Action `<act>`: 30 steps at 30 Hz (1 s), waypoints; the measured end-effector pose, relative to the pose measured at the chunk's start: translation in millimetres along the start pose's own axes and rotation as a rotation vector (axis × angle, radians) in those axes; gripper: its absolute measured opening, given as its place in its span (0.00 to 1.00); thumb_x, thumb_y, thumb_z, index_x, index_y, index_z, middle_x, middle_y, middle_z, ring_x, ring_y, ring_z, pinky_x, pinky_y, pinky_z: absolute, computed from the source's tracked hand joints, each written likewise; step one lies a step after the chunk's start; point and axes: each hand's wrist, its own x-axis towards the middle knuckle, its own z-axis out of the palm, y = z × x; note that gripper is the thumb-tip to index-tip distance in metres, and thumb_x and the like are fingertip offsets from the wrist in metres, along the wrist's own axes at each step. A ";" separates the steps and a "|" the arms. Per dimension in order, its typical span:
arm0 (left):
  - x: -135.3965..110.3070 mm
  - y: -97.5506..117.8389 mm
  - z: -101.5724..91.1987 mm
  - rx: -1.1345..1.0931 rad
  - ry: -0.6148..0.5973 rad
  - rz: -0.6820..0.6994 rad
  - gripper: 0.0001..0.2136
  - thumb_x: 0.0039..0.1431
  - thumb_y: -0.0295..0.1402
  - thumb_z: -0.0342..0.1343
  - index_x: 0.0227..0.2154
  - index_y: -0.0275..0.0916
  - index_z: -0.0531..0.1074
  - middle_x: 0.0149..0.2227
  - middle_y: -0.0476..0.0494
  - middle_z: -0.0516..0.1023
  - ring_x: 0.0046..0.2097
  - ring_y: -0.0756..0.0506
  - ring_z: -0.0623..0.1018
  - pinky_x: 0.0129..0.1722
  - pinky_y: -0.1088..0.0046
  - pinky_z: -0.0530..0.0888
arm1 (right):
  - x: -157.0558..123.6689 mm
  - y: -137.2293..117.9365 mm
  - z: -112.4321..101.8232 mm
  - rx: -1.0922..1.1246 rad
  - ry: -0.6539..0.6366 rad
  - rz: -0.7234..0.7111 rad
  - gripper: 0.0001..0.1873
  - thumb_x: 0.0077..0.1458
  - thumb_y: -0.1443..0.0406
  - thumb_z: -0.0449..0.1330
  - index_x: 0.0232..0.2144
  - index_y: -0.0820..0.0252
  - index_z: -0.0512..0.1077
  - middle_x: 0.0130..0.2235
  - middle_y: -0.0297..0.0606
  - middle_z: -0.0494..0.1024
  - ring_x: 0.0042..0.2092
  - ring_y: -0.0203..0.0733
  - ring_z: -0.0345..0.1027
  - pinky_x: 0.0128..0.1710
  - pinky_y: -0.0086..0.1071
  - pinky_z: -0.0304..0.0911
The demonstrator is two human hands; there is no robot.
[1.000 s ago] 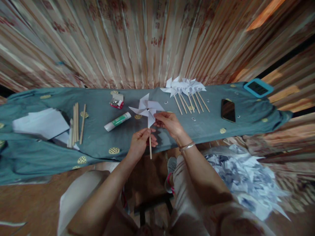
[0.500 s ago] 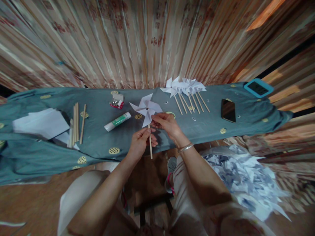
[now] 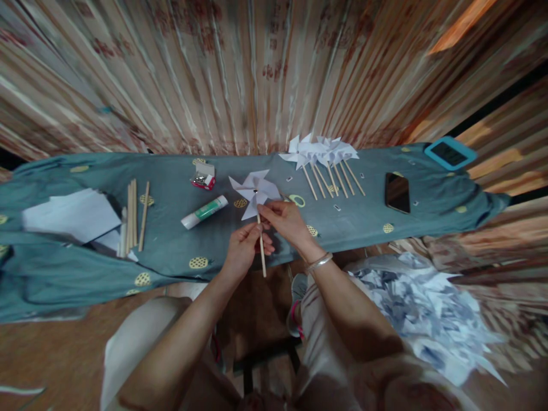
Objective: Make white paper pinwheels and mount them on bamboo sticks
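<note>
A white paper pinwheel [image 3: 253,191] on a thin wooden stick [image 3: 261,251] is held above the near edge of the teal-covered table [image 3: 171,228]. My left hand [image 3: 243,246] is closed around the stick just below the paper. My right hand [image 3: 286,219] pinches the stick's top, right under the pinwheel's lower blades. A silver bangle sits on my right wrist.
Several finished pinwheels [image 3: 322,155] lie at the back right. A glue stick [image 3: 204,211], a small red box of pins [image 3: 203,177], loose wooden sticks [image 3: 133,214], white paper sheets [image 3: 71,216], a black phone [image 3: 397,192] and a blue-cased device [image 3: 449,152] are spread about. Paper scraps [image 3: 432,314] pile at my right.
The pinwheel has turned and shifted slightly left and away. My right hand slid left from the blade's edge to the stick's top. The left hand kept its grip.
</note>
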 end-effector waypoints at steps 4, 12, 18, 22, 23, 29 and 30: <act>2.5 -0.5 -1.2 -0.014 0.014 0.007 0.18 0.45 0.47 0.66 0.29 0.37 0.71 0.19 0.52 0.74 0.19 0.50 0.74 0.20 0.76 0.73 | -6.2 -5.0 -2.0 -0.178 0.001 -0.062 0.20 0.59 0.53 0.59 0.24 0.60 0.75 0.23 0.33 0.76 0.27 0.35 0.68 0.27 0.28 0.58; 6.7 8.8 -6.4 -0.054 0.053 0.078 0.20 0.43 0.49 0.67 0.26 0.36 0.71 0.21 0.50 0.76 0.20 0.49 0.76 0.20 0.75 0.73 | -21.1 -19.5 -7.9 -0.344 -0.023 -0.076 0.19 0.60 0.53 0.60 0.30 0.61 0.80 0.28 0.36 0.81 0.30 0.36 0.73 0.30 0.28 0.59; 9.6 17.5 -10.4 -0.053 0.129 0.120 0.18 0.48 0.48 0.65 0.30 0.36 0.75 0.20 0.51 0.75 0.23 0.48 0.77 0.26 0.73 0.76 | -28.2 -13.8 -7.7 -0.328 -0.063 -0.074 0.25 0.59 0.46 0.58 0.27 0.59 0.79 0.24 0.35 0.79 0.26 0.36 0.69 0.27 0.29 0.56; 12.2 18.5 -13.4 -0.031 0.180 0.177 0.16 0.51 0.46 0.63 0.31 0.36 0.77 0.21 0.51 0.75 0.24 0.50 0.75 0.27 0.75 0.73 | -30.9 -9.0 -4.6 -0.253 -0.131 -0.049 0.26 0.57 0.43 0.57 0.27 0.58 0.78 0.25 0.36 0.79 0.27 0.37 0.69 0.27 0.29 0.58; 12.6 18.4 -13.8 -0.031 0.182 0.192 0.15 0.52 0.45 0.62 0.32 0.36 0.77 0.22 0.51 0.76 0.25 0.50 0.76 0.28 0.75 0.73 | -31.6 -8.4 -3.7 -0.243 -0.147 -0.047 0.25 0.57 0.44 0.58 0.27 0.58 0.78 0.26 0.36 0.79 0.27 0.37 0.70 0.28 0.29 0.59; 14.1 16.8 -13.7 -0.059 0.175 0.215 0.13 0.54 0.43 0.61 0.33 0.37 0.77 0.24 0.49 0.79 0.32 0.46 0.80 0.38 0.71 0.75 | -37.2 -8.4 3.5 -0.162 -0.223 -0.008 0.23 0.54 0.46 0.60 0.27 0.60 0.78 0.26 0.37 0.79 0.27 0.37 0.69 0.28 0.30 0.59; 14.2 16.5 -13.5 -0.067 0.170 0.211 0.13 0.54 0.43 0.61 0.33 0.37 0.77 0.24 0.49 0.79 0.33 0.46 0.81 0.39 0.70 0.75 | -38.1 -8.2 5.1 -0.147 -0.228 -0.004 0.22 0.54 0.47 0.61 0.27 0.60 0.78 0.25 0.37 0.79 0.26 0.37 0.68 0.27 0.29 0.59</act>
